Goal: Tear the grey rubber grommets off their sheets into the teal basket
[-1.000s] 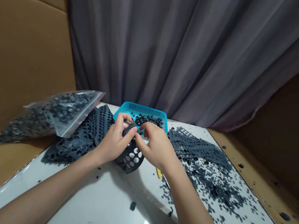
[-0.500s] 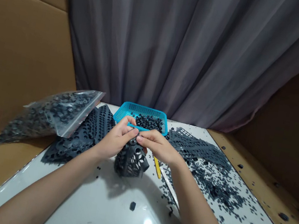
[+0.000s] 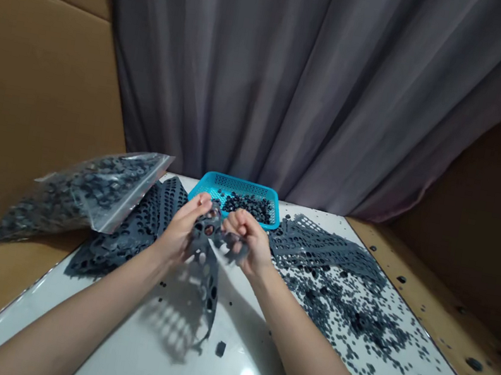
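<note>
My left hand (image 3: 182, 230) and my right hand (image 3: 245, 243) are both closed on a dark grey rubber sheet full of round holes (image 3: 210, 270). They hold its top edge up above the glossy white table (image 3: 184, 355), and the sheet hangs down twisted between my wrists. Just behind my hands stands a turquoise plastic basket (image 3: 217, 182) holding several small dark rubber pieces (image 3: 251, 205).
A clear plastic bag of dark pieces (image 3: 82, 188) lies at the left on a stack of punched sheets (image 3: 127, 234). More punched sheets (image 3: 317, 247) and scattered small pieces (image 3: 353, 320) cover the right. Cardboard walls stand at both sides, a grey curtain behind.
The sheet was bunched low against the table under my hands. Now both hands have lifted it and it hangs unrolled toward me. The yellow tool seen by my right wrist is out of sight.
</note>
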A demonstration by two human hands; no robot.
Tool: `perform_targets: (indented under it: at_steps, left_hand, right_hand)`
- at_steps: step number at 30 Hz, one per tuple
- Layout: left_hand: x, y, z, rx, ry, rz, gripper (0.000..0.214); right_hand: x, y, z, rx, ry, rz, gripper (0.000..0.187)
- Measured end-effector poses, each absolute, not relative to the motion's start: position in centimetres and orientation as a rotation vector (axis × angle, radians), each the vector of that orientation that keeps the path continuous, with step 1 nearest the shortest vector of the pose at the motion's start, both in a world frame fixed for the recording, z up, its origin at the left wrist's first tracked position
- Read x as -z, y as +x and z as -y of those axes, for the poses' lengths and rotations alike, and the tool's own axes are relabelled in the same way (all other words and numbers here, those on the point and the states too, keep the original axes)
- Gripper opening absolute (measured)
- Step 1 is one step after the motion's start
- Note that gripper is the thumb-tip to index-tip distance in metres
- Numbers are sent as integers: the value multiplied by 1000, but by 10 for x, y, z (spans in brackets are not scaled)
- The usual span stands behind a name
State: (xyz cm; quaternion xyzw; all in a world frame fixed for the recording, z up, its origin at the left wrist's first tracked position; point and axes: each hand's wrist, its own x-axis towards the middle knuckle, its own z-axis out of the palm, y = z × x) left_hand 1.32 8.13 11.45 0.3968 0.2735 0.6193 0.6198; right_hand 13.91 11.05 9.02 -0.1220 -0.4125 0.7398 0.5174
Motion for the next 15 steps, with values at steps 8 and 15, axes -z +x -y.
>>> perform_targets:
  at_steps: [8, 15]
  left_hand:
    - [-117, 10, -79, -1412, 1253, -740, 25]
    - [-118, 6, -78, -1377, 1258, -901, 14]
  right_hand:
    - [-95, 175, -150, -1338, -495, 1269, 29]
    - [-56, 218, -189, -658, -1213, 1705, 30]
